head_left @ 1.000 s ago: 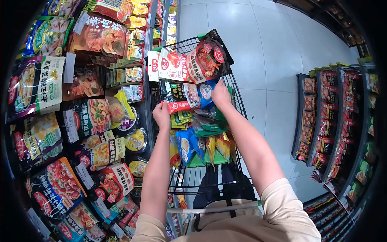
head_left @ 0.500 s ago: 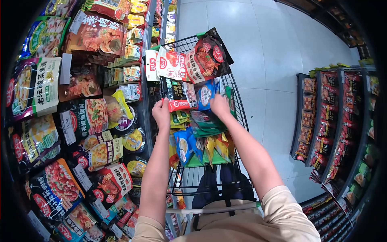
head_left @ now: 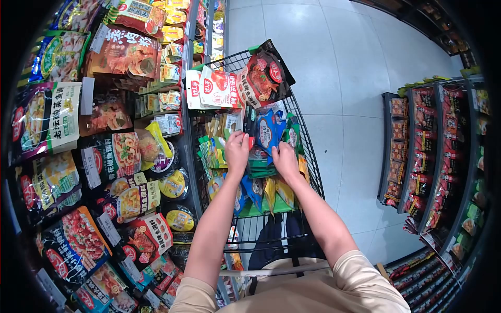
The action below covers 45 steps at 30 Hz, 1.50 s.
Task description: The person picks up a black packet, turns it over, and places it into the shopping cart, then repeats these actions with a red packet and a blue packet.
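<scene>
My left hand (head_left: 237, 152) is over the basket of a black wire shopping cart (head_left: 308, 180), fingers closed on the bottom of a red-and-black seasoning packet (head_left: 251, 141) that shows nearly edge-on. Beside it stands a blue packet (head_left: 269, 128) with its printed front facing up. My right hand (head_left: 285, 159) pinches the lower right corner of that blue packet. Green packets (head_left: 261, 166) lie stacked just below, between my hands. More blue packets (head_left: 254, 190) and yellow packets (head_left: 284, 192) stand in the near end of the basket.
White-and-red pouches (head_left: 211, 88) and a dark red pouch (head_left: 262, 75) lie across the cart's far end. Shelves on the left hold many seasoning pouches (head_left: 125, 55) with price tags. Grey tiled floor (head_left: 349, 68) runs along the right, with another stocked rack (head_left: 422, 151) beyond.
My left hand has moved right and nearer, turning the red-and-black packet from flat to nearly edge-on beside the blue one. My right hand has come down to the blue packet's lower corner.
</scene>
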Each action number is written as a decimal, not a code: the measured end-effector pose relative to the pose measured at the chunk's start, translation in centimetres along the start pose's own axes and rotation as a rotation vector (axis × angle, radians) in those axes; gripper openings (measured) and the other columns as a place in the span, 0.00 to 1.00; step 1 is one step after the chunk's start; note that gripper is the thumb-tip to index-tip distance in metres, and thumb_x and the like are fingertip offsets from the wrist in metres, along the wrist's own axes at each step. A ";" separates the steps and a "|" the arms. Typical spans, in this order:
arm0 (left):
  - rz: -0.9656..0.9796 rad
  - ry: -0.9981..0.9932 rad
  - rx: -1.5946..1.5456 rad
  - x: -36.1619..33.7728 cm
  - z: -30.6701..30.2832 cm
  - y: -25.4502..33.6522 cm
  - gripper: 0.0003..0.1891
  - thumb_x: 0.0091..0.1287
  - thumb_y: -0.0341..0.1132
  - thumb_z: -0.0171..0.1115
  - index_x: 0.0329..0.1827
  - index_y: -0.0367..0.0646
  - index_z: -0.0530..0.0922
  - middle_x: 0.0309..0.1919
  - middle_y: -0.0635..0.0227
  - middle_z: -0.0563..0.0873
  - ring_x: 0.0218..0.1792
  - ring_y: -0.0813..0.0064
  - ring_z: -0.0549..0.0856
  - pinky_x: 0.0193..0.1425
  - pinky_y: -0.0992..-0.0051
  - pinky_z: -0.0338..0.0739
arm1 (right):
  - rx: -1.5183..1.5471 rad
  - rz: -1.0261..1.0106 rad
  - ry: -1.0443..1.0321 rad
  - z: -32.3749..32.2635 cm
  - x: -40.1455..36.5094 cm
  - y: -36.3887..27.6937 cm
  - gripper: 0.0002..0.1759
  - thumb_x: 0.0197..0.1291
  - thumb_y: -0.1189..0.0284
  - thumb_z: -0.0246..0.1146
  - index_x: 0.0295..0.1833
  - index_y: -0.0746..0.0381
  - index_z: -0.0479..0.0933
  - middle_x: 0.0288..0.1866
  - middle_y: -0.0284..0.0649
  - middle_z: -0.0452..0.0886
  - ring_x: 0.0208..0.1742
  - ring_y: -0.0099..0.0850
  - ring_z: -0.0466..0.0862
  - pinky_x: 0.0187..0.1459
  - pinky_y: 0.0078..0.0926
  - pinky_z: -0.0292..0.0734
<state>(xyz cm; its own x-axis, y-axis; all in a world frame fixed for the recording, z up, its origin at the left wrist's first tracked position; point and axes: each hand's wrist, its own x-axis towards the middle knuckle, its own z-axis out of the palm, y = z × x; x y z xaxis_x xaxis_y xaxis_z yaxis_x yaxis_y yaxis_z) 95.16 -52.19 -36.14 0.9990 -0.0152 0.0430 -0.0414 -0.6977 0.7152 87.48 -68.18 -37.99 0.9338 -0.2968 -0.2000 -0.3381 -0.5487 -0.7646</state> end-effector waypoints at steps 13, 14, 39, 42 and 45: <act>0.024 -0.017 -0.006 0.8 2.4 1.0 0.11 0.69 0.33 0.64 0.41 0.31 0.87 0.45 0.51 0.87 0.45 0.51 0.87 0.54 0.63 0.79 | -0.151 -0.015 -0.051 -0.4 5.8 -2.7 0.11 0.62 0.71 0.62 0.39 0.70 0.78 0.43 0.59 0.83 0.44 0.58 0.84 0.48 0.53 0.80; 0.009 -0.038 -0.004 0.7 2.7 0.7 0.11 0.69 0.32 0.64 0.41 0.31 0.86 0.45 0.52 0.87 0.46 0.51 0.86 0.53 0.62 0.80 | -0.178 0.009 -0.090 0.0 6.0 -2.5 0.11 0.62 0.71 0.62 0.40 0.70 0.78 0.44 0.60 0.83 0.45 0.58 0.84 0.49 0.53 0.80; -0.239 -0.215 -0.281 -14.9 -12.7 1.6 0.19 0.76 0.31 0.58 0.68 0.36 0.76 0.58 0.57 0.85 0.57 0.71 0.85 0.63 0.73 0.77 | 0.129 -0.080 -0.199 -4.9 -3.3 -4.5 0.14 0.68 0.71 0.60 0.54 0.67 0.76 0.46 0.58 0.84 0.48 0.57 0.84 0.51 0.47 0.78; -0.368 -0.092 -0.362 -19.2 -15.6 1.5 0.19 0.76 0.32 0.57 0.66 0.33 0.77 0.56 0.53 0.87 0.56 0.66 0.86 0.61 0.71 0.78 | 0.201 -0.123 -0.181 -6.2 -7.1 -5.1 0.13 0.69 0.71 0.59 0.55 0.65 0.77 0.46 0.57 0.84 0.47 0.56 0.84 0.49 0.46 0.78; -0.369 -0.080 -0.340 -22.7 -18.0 1.7 0.18 0.78 0.31 0.56 0.67 0.32 0.76 0.58 0.55 0.86 0.58 0.72 0.84 0.63 0.73 0.77 | 0.206 -0.134 -0.194 -7.4 -11.3 -5.3 0.13 0.69 0.72 0.58 0.55 0.65 0.78 0.46 0.56 0.84 0.47 0.54 0.85 0.49 0.44 0.79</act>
<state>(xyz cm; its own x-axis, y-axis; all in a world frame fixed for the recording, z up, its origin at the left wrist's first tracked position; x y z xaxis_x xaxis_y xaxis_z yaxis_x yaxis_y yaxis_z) 72.06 -40.08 -23.34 0.9460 0.1240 -0.2995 0.3239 -0.3945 0.8599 77.86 -67.67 -27.17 0.9800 -0.0670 -0.1875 -0.1986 -0.3972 -0.8960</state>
